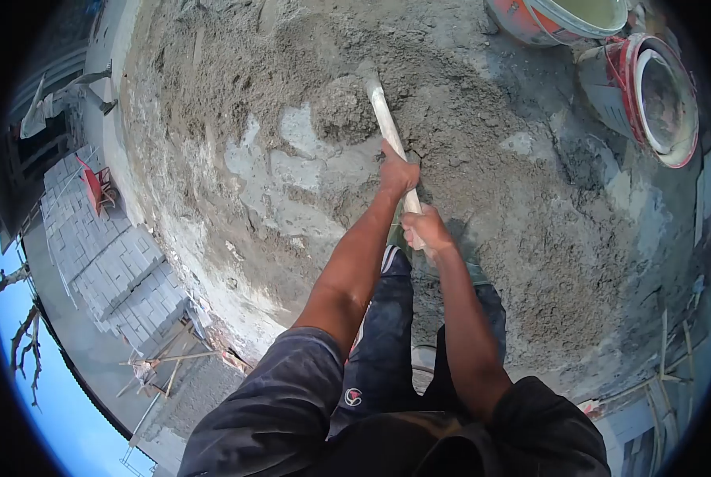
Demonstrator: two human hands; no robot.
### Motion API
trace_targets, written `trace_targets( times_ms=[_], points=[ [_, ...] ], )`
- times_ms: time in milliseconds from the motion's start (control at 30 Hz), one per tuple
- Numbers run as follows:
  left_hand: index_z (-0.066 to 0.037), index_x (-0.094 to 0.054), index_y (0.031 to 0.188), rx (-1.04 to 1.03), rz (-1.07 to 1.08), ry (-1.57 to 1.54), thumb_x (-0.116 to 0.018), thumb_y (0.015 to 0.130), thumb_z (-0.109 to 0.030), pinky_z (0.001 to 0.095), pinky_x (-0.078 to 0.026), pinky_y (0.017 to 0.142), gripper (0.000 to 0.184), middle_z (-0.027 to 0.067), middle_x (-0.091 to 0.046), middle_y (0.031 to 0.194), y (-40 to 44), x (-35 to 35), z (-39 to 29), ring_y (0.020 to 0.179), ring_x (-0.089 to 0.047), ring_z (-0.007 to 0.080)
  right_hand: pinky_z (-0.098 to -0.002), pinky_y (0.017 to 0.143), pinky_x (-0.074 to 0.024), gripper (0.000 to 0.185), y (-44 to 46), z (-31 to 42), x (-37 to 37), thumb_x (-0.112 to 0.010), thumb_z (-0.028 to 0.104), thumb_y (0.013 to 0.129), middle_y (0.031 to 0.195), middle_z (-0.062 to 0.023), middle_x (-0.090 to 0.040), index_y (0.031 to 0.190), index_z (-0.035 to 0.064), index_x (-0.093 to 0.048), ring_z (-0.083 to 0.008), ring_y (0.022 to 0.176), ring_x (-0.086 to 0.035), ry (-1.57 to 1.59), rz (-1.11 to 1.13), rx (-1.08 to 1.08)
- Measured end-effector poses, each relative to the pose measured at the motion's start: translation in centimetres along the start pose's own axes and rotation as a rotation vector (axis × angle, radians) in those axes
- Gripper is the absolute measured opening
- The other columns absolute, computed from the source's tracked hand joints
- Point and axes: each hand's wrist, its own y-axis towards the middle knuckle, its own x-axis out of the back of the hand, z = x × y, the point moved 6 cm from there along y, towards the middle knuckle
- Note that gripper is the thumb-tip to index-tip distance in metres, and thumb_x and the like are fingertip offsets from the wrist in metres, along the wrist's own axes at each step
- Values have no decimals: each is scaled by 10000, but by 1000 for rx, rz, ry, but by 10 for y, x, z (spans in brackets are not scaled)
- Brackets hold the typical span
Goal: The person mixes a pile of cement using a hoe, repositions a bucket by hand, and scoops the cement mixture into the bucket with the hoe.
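Note:
A long pale wooden tool handle (387,121) runs up from my body into grey wet mortar (482,119). The tool's head is covered with mortar, so I cannot tell whether it is a shovel or a hoe. My left hand (399,171) is wrapped round the middle of the handle. Closer to my body, my right hand (428,229) grips the same handle lower down. Beside the far end of the handle sits a heaped clump of mortar (343,103). My legs stand astride under the handle.
At the upper right stand an orange bucket (522,20) and a red-rimmed bucket (621,95) with grey residue inside. On the left are stacked grey blocks (109,262) and a red wheelbarrow (97,187). Wooden poles (664,358) lean at the right edge.

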Motion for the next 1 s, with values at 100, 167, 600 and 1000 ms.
trace_targets(
  times_ms=[100, 167, 600, 1000],
  points=[
    [15, 119, 1469, 50, 134, -40, -598, 749, -159, 411, -439, 1005, 1031, 370, -537, 1216, -49, -61, -3, 1137, -561, 455, -301, 419, -405, 171, -62, -25, 40, -594, 82, 799, 655, -26, -520, 951, 31, -533, -125, 482, -502, 52, -19, -69],
    [29, 128, 1461, 10, 188, -13, -598, 748, -155, 403, -433, 1014, 1034, 374, -533, 1219, -83, -85, -27, 1146, -556, 456, -295, 422, -403, 176, -92, -28, 71, -593, 80, 797, 656, -19, -513, 956, 35, -532, -120, 485, -497, 109, -61, -70],
    [-113, -512, 775, 885, 992, -1061, -651, 813, -185, 310, -405, 454, 161, 3, -480, 631, -474, -362, 11, 510, -490, 141, -265, 409, -421, 272, -566, -205, 153, -585, -37, 719, 625, -38, -495, 965, 21, -484, -130, 473, -518, -373, -833, -531],
    [13, -551, 803, -193, -305, -731, -704, 796, -122, 320, -423, 441, 204, 58, -569, 623, 21, 118, -23, 485, -543, 144, -275, 430, -402, 345, -44, -24, -34, -654, 80, 823, 671, -21, -549, 1132, -14, -534, -89, 477, -504, -151, 148, 222]
  ],
)
